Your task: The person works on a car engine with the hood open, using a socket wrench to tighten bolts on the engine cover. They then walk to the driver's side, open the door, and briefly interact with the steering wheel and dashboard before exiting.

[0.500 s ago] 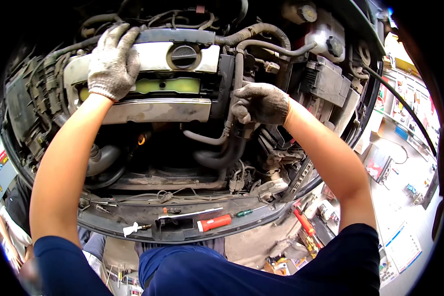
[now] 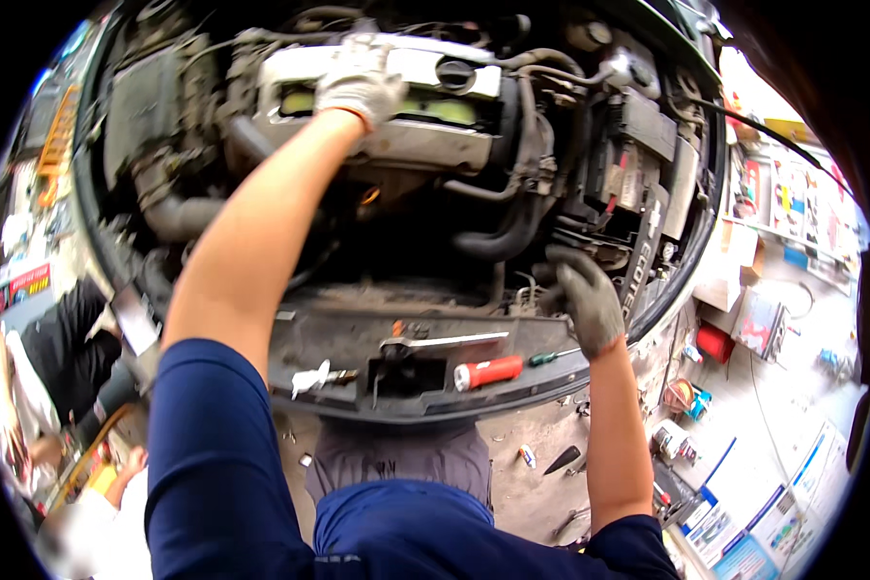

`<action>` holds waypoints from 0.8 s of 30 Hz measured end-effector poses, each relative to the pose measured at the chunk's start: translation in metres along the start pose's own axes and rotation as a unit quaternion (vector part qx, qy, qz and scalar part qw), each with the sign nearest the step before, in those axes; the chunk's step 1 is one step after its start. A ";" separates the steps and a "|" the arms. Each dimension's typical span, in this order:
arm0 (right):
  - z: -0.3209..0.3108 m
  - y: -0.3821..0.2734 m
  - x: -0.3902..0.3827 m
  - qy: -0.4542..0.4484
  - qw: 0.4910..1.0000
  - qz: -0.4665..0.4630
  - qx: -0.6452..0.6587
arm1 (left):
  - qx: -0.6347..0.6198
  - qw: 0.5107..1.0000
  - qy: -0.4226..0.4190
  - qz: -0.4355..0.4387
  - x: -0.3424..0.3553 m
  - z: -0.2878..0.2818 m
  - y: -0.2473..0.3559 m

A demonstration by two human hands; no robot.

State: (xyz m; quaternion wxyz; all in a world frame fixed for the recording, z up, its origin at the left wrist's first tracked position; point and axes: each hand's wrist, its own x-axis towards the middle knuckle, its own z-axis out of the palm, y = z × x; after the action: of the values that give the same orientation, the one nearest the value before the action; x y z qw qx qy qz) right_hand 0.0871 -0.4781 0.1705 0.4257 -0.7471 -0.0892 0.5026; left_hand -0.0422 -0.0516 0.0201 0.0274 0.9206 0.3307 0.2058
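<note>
In a grey-white work glove, my left hand (image 2: 361, 82) lies on the silver engine cover (image 2: 425, 145), its fingers stretched toward the far edge. To its right on the cover is a round black oil filler cap (image 2: 455, 73). Yellow-green strips (image 2: 440, 108) show in the cover's middle slot. My right hand (image 2: 591, 302), in a darker grey glove, hovers over the front right of the engine bay with fingers loosely bent and apart, slightly blurred. Nothing shows in it. Nearest to it are a green-handled screwdriver (image 2: 548, 357) and a black curved hose (image 2: 501, 242).
On the front panel (image 2: 290, 340) lie a red flashlight (image 2: 488, 373), a long metal tool (image 2: 445, 341) and a white-handled tool (image 2: 323, 378). A battery (image 2: 628, 176) sits at the right. Other people (image 2: 53, 377) are at the left. Goods and boxes (image 2: 744, 256) stand at the right.
The view has shifted left. My right hand has left the hose beside the engine cover and come nearer to the front panel. My left hand has moved along the cover toward its middle.
</note>
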 end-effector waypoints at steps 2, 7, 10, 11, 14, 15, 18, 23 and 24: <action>0.005 0.037 -0.056 0.008 0.998 0.006 -0.066 | -0.101 0.995 0.001 -0.010 -0.058 -0.065 0.050; 0.048 0.097 -0.138 -0.018 0.997 0.058 -0.043 | -0.311 0.945 -0.009 -0.097 -0.278 -0.245 0.082; 0.076 0.111 -0.173 -0.054 0.994 0.080 -0.056 | -0.264 0.938 -0.019 -0.224 -0.388 -0.299 0.072; 0.088 0.108 -0.188 -0.059 0.992 0.082 -0.072 | -0.247 0.934 -0.020 -0.258 -0.412 -0.306 0.062; 0.116 0.097 -0.229 -0.073 0.983 0.070 -0.150 | -0.227 0.913 0.009 -0.340 -0.448 -0.319 0.034; 0.114 0.104 -0.242 -0.076 0.979 0.035 -0.188 | -0.213 0.924 0.005 -0.318 -0.447 -0.314 0.024; 0.126 0.112 -0.266 -0.069 0.950 -0.027 -0.304 | -0.201 0.948 -0.045 -0.241 -0.414 -0.305 -0.002; 0.138 0.136 -0.278 -0.071 0.920 -0.066 -0.379 | -0.011 0.986 -0.153 -0.068 -0.369 -0.246 -0.044; 0.129 0.139 -0.290 -0.052 0.915 -0.060 -0.395 | 0.033 0.983 -0.181 -0.028 -0.357 -0.237 -0.036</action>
State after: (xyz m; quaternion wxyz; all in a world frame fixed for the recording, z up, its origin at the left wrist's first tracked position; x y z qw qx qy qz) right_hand -0.2001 -0.6570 0.2483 0.1203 -0.8205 -0.3472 0.4379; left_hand -0.4062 -0.2651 0.1015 0.0622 0.9333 0.3529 0.0239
